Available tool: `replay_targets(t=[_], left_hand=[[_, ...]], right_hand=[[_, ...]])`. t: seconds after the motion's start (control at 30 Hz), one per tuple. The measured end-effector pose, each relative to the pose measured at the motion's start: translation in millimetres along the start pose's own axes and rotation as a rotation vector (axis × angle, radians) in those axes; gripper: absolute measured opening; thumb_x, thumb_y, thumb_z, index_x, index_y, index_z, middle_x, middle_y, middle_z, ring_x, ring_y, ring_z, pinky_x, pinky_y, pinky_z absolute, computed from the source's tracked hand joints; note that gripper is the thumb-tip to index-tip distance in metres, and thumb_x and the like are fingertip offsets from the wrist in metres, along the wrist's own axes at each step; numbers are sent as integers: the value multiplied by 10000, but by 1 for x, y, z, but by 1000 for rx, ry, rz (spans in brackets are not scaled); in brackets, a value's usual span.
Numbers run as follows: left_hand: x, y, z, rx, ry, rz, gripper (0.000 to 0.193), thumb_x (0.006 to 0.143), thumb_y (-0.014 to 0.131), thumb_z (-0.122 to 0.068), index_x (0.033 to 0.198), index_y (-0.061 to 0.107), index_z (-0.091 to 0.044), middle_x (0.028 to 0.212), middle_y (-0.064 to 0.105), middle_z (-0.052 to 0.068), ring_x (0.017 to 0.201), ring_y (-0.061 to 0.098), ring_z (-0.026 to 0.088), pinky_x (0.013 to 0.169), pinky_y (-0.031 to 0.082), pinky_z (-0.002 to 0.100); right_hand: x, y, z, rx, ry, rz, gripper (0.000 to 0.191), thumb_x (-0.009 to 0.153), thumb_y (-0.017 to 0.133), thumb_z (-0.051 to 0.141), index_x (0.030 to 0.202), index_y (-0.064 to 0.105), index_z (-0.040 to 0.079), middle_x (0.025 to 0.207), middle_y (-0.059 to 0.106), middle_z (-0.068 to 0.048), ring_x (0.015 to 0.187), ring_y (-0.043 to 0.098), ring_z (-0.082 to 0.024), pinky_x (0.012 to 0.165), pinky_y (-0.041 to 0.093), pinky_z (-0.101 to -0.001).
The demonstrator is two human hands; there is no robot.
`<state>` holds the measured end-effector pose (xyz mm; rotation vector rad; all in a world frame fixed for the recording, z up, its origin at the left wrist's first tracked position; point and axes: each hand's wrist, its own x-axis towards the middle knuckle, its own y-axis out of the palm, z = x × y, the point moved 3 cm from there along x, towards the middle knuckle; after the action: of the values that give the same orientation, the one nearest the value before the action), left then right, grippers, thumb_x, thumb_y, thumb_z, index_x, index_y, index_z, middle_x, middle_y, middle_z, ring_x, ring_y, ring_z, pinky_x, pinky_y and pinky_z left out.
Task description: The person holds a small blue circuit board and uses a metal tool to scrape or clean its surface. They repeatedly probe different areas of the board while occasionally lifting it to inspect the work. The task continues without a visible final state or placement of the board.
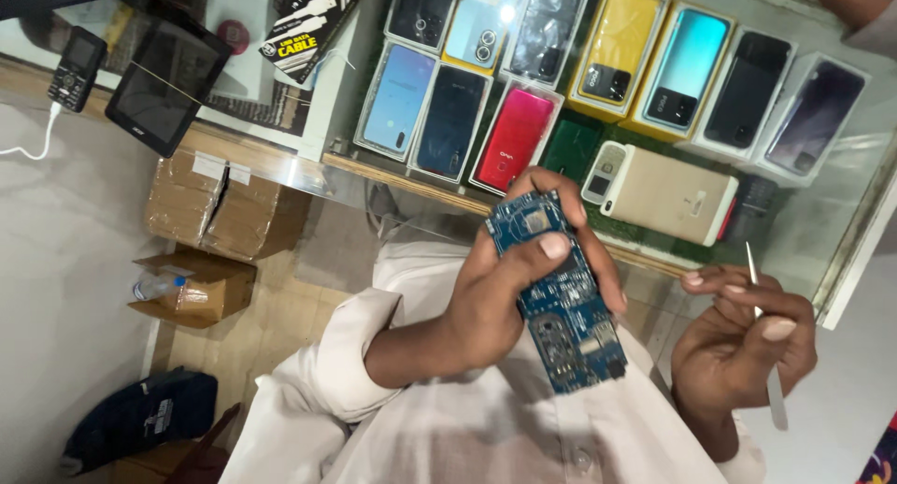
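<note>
Holding a blue phone circuit board (561, 297) in my left hand (495, 297), I have the thumb pressed across its face and the fingers wrapped behind, so the grasp is firm. The board sits over my lap, near me, with its long axis running from far-left to near-right, its lower end pointing toward my right hand (738, 344). That hand is just to the right of the board, not touching it, closed around slim metal tweezers (764, 344) held nearly upright, tips pointing away from me. The tweezers' points look shut, though I cannot tell for sure. Beyond the board, a glass display counter (841, 250) holds rows of phones and boxes. At far left sit a small tablet (166, 82) and a keypad phone (75, 68); cardboard boxes (210, 232) lie below.
</note>
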<state>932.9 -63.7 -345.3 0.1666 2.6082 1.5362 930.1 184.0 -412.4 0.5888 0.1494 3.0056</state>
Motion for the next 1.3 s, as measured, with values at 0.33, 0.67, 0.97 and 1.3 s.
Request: replay_targets(t=[0.33,0.67,0.97,1.3], left_hand=[[18,18,-18,-69,-16,13,165,1128,500,-148,1207,389,-54,920,687,222,884,711,258,856,589,349],[41,1,-18,204,73,-35,176,1150,498,-211,1165,429,-50,854,687,169,806,681,161,751,552,258],[68,0,-24,288,134,-55,158,1142,488,-179,1220,453,-46,858,662,87,818,637,101,827,541,252],[72,1,-15,438,173,-106,213,1136,512,-245,1147,492,-33,838,650,78,779,629,89,783,530,245]], right_hand=[[36,11,1,-66,-213,58,448,1107,431,404,1082,473,-42,848,615,-209,691,706,-292,628,616,-393],[64,63,44,-313,-622,318,466,1112,356,427,924,495,23,801,692,-231,838,722,-358,748,603,-418],[108,110,68,-594,-622,823,355,1001,676,400,1138,598,81,1183,731,-150,1196,631,-420,911,573,-426],[109,99,53,-577,-609,769,371,922,762,400,1065,598,99,1095,761,-127,1190,647,-417,951,574,-435]])
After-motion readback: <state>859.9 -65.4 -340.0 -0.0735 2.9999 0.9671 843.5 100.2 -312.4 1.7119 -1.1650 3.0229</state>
